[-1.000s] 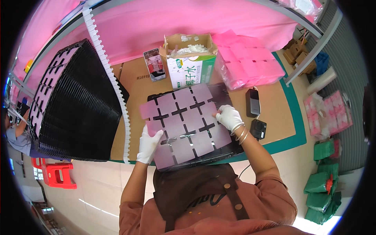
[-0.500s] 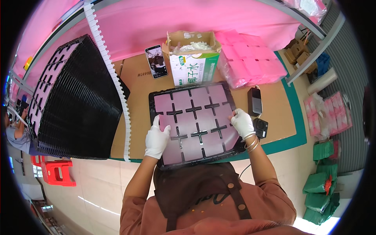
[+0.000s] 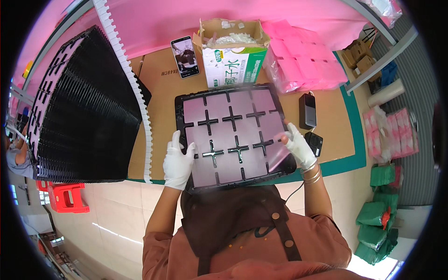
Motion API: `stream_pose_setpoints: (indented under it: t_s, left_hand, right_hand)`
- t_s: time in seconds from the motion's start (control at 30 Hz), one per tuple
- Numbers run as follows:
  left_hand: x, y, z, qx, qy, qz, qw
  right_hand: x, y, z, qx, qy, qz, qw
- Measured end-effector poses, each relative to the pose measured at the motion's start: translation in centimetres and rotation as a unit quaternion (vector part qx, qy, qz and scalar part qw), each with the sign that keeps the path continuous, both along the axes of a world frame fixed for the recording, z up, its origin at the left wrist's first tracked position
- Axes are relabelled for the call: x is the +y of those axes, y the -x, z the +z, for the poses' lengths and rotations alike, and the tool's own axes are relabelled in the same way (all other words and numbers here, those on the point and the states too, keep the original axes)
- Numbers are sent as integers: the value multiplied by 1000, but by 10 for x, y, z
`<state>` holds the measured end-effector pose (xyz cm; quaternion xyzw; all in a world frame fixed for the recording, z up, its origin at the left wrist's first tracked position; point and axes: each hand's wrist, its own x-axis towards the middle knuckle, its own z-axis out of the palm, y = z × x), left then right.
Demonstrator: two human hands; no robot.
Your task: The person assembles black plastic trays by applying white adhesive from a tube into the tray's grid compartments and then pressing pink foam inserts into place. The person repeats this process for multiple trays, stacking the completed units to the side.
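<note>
A black tray lies on the work table in front of me, tilted slightly. Flat pinkish panels fill it, split by black cross-shaped dividers. At its left rim rests my left hand in a white glove, thumb and fingers spread and nothing in them. My right hand, in a white glove with bare fingertips, is over the right rim. Its thumb and fingers pinch what looks like a glossy clear film, raised at the tray's near right corner. The exact grip is partly hidden.
A tall stack of black trays stands left, beside a white notched strip. Behind are a phone, a carton of clear scraps and pink packs. A power bank and small black device lie right.
My left hand has slid off the panels toward the left rim, its fingers spread. My right hand has turned at the right edge, and a glossy film now shows raised beneath it.
</note>
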<state>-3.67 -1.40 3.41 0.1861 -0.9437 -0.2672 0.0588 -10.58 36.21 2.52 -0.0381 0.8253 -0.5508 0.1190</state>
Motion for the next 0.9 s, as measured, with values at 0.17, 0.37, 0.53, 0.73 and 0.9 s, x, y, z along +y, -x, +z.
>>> stream_pose_setpoints:
  t_s: [0.17, 0.37, 0.53, 0.73, 0.9]
  left_hand:
    - [-16, -18, 3, 10, 25, 43, 999]
    - [-25, -18, 11, 113, 81, 19, 990]
    - [11, 27, 17, 145, 78, -226, 960]
    - [17, 114, -20, 67, 166, -295, 939]
    - [-12, 84, 10, -78, 199, -249, 945]
  right_hand:
    - [17, -12, 26, -67, -39, -135, 988]
    - [34, 9, -10, 142, -149, -130, 970]
    - [-42, 64, 24, -35, 119, -27, 992]
    - [-53, 166, -51, -70, 310, 0, 948]
    - [-52, 129, -2, -16, 153, -76, 985]
